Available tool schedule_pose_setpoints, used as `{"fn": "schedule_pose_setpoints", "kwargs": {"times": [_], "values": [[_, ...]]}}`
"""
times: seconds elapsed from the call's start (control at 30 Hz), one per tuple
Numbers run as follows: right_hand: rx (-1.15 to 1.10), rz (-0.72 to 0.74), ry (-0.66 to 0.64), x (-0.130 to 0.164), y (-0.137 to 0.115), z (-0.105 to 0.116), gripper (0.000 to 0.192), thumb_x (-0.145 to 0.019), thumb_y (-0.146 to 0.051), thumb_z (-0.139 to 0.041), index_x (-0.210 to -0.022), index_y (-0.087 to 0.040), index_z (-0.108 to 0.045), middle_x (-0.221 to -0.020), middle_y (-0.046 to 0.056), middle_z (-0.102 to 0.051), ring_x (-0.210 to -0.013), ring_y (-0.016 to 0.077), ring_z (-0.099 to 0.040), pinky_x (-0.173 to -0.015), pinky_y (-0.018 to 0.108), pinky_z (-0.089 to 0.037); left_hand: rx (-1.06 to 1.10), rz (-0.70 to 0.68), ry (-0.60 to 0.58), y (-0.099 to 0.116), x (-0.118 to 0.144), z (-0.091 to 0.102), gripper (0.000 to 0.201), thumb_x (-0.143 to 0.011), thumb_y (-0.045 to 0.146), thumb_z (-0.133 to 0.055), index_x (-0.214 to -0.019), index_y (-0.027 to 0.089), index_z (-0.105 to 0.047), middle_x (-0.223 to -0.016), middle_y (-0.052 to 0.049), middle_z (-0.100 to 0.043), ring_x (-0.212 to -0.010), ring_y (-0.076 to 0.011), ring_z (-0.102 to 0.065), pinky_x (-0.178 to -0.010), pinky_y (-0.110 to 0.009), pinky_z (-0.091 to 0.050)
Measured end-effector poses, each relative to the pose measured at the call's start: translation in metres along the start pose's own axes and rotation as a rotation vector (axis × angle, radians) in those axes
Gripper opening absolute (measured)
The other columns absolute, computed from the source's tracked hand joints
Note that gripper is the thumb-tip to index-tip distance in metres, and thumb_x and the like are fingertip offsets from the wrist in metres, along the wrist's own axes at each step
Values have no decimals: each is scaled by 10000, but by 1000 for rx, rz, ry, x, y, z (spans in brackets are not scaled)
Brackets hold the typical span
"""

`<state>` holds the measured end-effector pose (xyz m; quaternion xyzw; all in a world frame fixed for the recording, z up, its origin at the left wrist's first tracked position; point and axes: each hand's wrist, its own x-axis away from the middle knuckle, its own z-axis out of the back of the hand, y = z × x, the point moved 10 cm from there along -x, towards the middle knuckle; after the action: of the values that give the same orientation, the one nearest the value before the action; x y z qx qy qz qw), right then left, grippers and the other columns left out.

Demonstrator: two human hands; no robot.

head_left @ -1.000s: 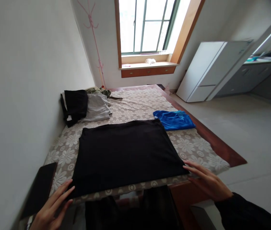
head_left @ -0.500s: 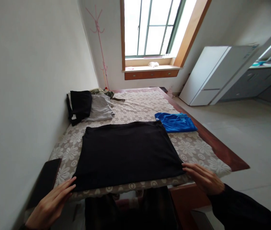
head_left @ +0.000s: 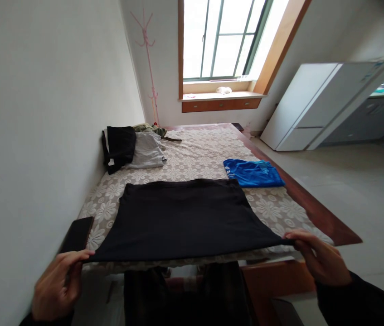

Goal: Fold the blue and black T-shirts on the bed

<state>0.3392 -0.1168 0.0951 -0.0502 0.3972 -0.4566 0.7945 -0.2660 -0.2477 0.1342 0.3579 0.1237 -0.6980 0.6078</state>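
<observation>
A black folded garment (head_left: pixel 181 222) lies spread on the lace-covered table, its near edge pulled taut between my hands. At the lower left, my left hand (head_left: pixel 59 283) pinches the near left corner. My right hand (head_left: pixel 323 258) grips the near right corner, drawing it out to a point past the body of the cloth. The far edge of the garment rests on the tablecloth (head_left: pixel 198 156). Just beyond its far right corner lies a folded blue garment (head_left: pixel 255 173).
Black clothing (head_left: pixel 120 147), a grey garment (head_left: pixel 147 151) and a camouflage item (head_left: pixel 151 130) are piled by the left wall. A dark flat object (head_left: pixel 78 233) sits at the left edge. Farther off are a pink coat stand (head_left: pixel 149 63) and a white fridge (head_left: pixel 300 106).
Both hands have closed on the near corners and moved apart. The near edge of the black garment is now stretched wider and lifted slightly. The view has shifted a little.
</observation>
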Motion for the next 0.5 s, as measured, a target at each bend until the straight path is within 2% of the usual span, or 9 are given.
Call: {"fn": "schedule_pose_setpoints", "kwargs": {"times": [0.1, 0.17, 0.23, 0.3, 0.37, 0.43, 0.5], "values": [[66, -8, 17, -7, -8, 19, 184, -978, -376, -556, -956, -284, -713, -886, 30, -779, -792, 218, -757, -752, 311, -610, -57, -10, 79, 8, -13, 20, 177, -941, 206, -539, -1030, 313, -649, -914, 9, -725, -822, -217, -701, -830, -357, -542], [76, -33, 10, -27, -6, 23, 218, -974, -442, -555, -942, -300, -716, -866, 38, -774, -749, 222, -746, -706, 319, -599, -102, -25, 91, 9, -33, 22, 162, -947, 207, -537, -1017, 309, -642, -923, 5, -707, -836, -212, -691, -838, -348, -534], [75, -66, -13, -59, 3, 18, 290, -965, -527, -542, -933, -296, -715, -836, 57, -762, -700, 222, -722, -653, 327, -576, -178, -28, 71, 3, -62, 14, 139, -967, 233, -514, -1001, 280, -640, -937, -15, -698, -866, -217, -681, -846, -341, -527], [72, -110, -90, -97, 19, 2, 396, -957, -606, -496, -925, -276, -713, -798, 78, -744, -667, 222, -691, -600, 332, -543, -277, 7, 1, -11, -96, -5, 188, -985, 286, -469, -1000, 246, -652, -951, -41, -703, -895, -234, -670, -842, -346, -520], [64, -122, -192, -135, 34, -23, 445, -938, -633, -466, -912, -261, -709, -790, 93, -737, -660, 229, -666, -605, 348, -532, -354, 92, -119, -33, -128, -34, 271, -985, 328, -430, -1023, 226, -679, -987, -60, -719, -915, -250, -667, -832, -348, -515], [96, -146, -297, -166, 52, -53, 386, -946, -530, -457, -939, -239, -710, -858, 112, -748, -754, 239, -678, -714, 363, -543, -383, 210, -280, -59, -152, -71, 322, -978, 340, -410, -1071, 230, -699, -1026, -66, -735, -932, -262, -672, -801, -343, -510], [147, -190, -399, -186, 71, -85, 308, -939, -371, -462, -967, -203, -718, -942, 130, -757, -864, 241, -687, -825, 368, -527, -381, 315, -414, -81, -165, -109, 347, -969, 351, -411, -1118, 245, -706, -1046, -68, -748, -946, -270, -679, -763, -330, -502]]}}
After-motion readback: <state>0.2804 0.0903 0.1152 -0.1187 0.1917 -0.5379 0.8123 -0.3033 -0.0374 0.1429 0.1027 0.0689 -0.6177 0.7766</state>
